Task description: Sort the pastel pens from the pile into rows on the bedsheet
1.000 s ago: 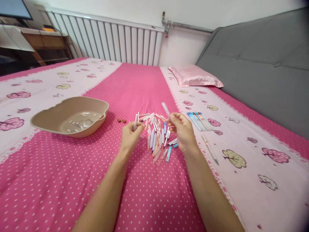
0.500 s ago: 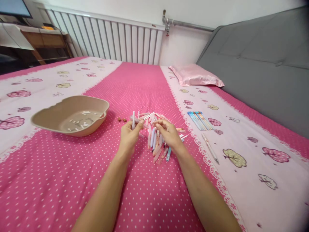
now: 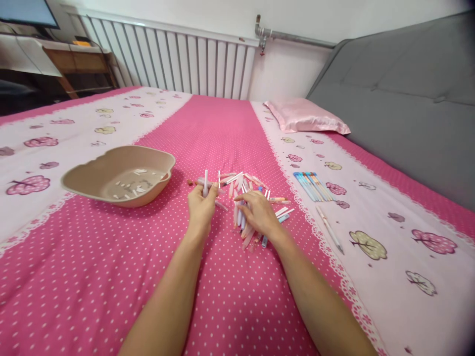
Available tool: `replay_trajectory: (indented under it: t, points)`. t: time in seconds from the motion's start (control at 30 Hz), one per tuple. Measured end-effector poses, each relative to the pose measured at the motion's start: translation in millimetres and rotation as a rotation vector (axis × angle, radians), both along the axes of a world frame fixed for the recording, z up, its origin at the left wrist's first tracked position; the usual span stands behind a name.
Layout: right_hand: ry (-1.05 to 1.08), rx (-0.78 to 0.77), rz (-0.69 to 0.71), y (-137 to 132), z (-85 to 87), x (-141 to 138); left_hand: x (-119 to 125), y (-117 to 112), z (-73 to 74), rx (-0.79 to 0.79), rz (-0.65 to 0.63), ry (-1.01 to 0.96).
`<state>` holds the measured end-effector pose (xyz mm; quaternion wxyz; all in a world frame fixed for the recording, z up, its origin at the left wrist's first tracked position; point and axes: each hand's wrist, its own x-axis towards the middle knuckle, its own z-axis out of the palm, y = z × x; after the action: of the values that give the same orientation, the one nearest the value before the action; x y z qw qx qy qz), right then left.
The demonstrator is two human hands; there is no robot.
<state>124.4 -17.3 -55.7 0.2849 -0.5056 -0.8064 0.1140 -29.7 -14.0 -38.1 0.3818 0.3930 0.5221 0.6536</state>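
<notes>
My left hand (image 3: 200, 202) is closed around pen parts. A white pen cap or tube (image 3: 206, 182) stands upright from it, and a translucent pinkish barrel lies crosswise in the fingers. To its right is a loose pile of pen parts (image 3: 248, 236), with pink, lilac and clear barrels and thin white tubes. My right hand (image 3: 260, 211) is over this pile, palm down, its curled fingers and thumb apart and touching or just above the pieces. The fingers partly cover the pile, and nothing held shows between them.
A beige basin (image 3: 118, 190) with small white pieces in it stands at left. A row of capped pens (image 3: 313, 187) and a single pen (image 3: 330, 230) lie at right. Farther back are a pink pillow (image 3: 308, 117), a grey headboard (image 3: 401, 94) and a white radiator (image 3: 178, 62).
My right hand has moved away from the left and down onto the pile, its fingers opening. The left hand keeps hold of its pen parts. The view has shifted slightly left.
</notes>
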Motion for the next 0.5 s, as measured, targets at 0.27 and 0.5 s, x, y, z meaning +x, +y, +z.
replay_trajectory:
  t: [0.27, 0.5]
  points:
    - [-0.109, 0.028, 0.058, 6, -16.8, -6, -4, -1, 0.5, -0.005, 0.000, -0.042]
    - [-0.177, -0.021, -0.079, 10, -18.6, -15, -4, -2, -0.1, -0.013, -0.025, -0.063]
